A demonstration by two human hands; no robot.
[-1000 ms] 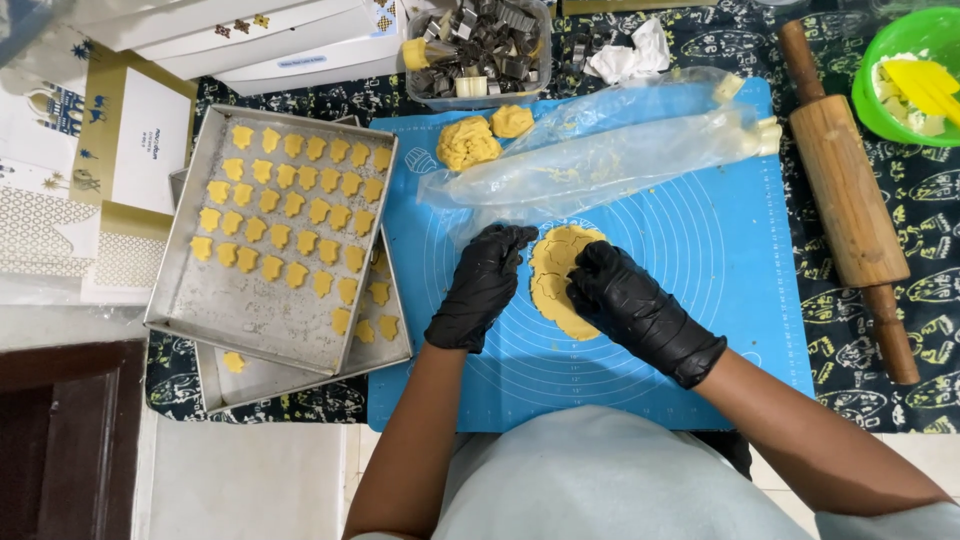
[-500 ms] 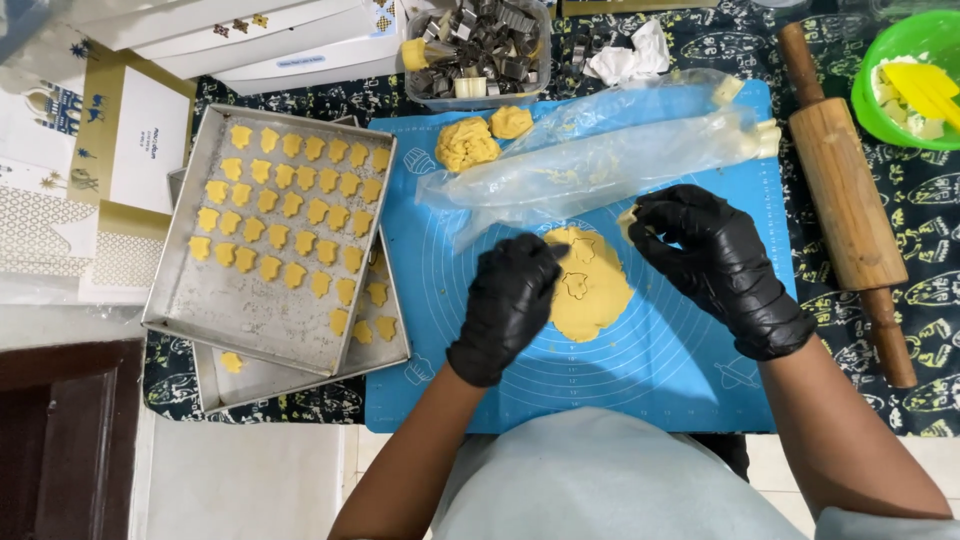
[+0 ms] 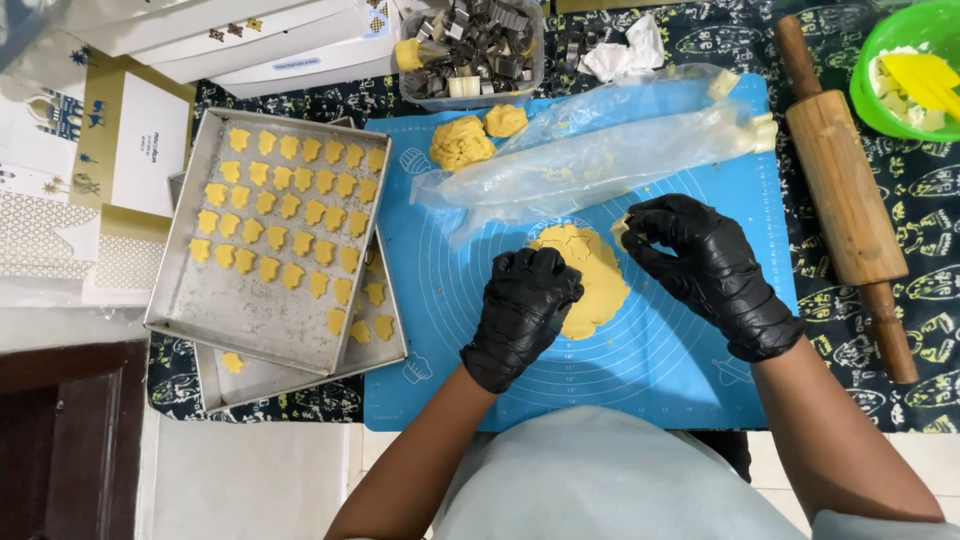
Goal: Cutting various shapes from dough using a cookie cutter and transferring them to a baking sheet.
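At the centre of the blue baking mat (image 3: pixel 660 380) lies a flattened sheet of yellow dough (image 3: pixel 590 275), roughly oval, its long axis running from about 11 o'clock to 5 o'clock. The left hand (image 3: pixel 525 310), in a black glove, rests curled on the dough's 8 o'clock edge, knuckles up; the fingers are bunched tight, and whether they press a cutter beneath them cannot be told. The right hand (image 3: pixel 705 265), also gloved, sits at the dough's 3 o'clock side, its fingertips pinched narrowly on a small pale scrap at the sheet's upper right rim. The left hand is the nearer to the sheet's middle; the dough lies toward 1 o'clock from its fingers and toward 9 o'clock from the right hand's.

At 12 o'clock from the dough, a crumpled clear plastic sheet (image 3: pixel 600 155) stretches across the mat, with two dough lumps (image 3: pixel 462 142) just beyond its left end. At 9 o'clock, two stacked metal trays (image 3: pixel 240 310): the upper holds rows of small cut dough shapes (image 3: pixel 285 205), the lower a few more. A clear tub of metal cutters (image 3: pixel 480 45) stands at 12 o'clock, a wooden rolling pin (image 3: pixel 845 195) at 3 o'clock, and a green bowl (image 3: pixel 900 70) with a yellow spatula at 2 o'clock.
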